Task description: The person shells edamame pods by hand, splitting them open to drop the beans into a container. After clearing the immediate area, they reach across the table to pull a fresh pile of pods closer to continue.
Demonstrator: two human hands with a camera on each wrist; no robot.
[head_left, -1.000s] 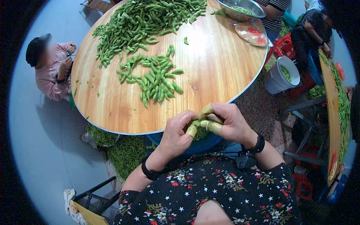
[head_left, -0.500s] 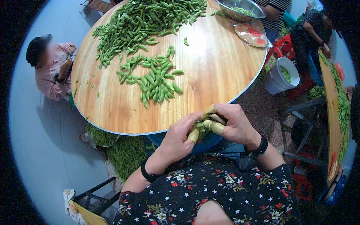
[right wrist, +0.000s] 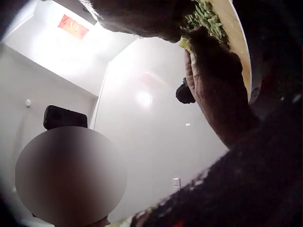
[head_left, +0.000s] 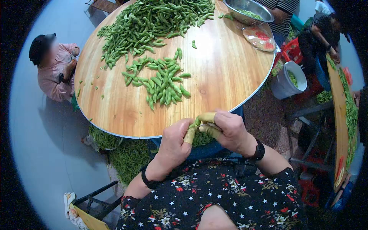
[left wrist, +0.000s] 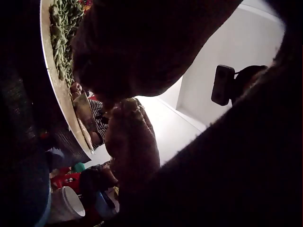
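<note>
In the head view a green pod point(head_left: 197, 122) is pinched between both hands, just off the near edge of the round wooden table point(head_left: 126, 122). The left hand point(head_left: 174, 141) grips its left end with thumb and fingers; the right hand point(head_left: 231, 131) pinches the other end, with pale coverings on its fingertips. Beneath the hands, shelled beans point(head_left: 202, 139) lie in a blue container point(head_left: 197, 152). A small group of pods point(head_left: 165, 84) rests on the table beyond. The left wrist view is dark; in the right wrist view a bit of green point(right wrist: 184, 44) shows between the hands.
A large pod heap point(head_left: 153, 23) covers the table's far side, near a metal bowl point(head_left: 249, 11) and a plastic-wrapped package point(head_left: 259, 37). A white bucket point(head_left: 288, 80) stands at right. A person in pink point(head_left: 55, 73) sits at left. Pods lie on the floor point(head_left: 130, 161).
Both hands have shifted slightly left, and the right fingers have straightened somewhat around the pod. More of the beans below shows between the hands. The table view has shifted slightly right.
</note>
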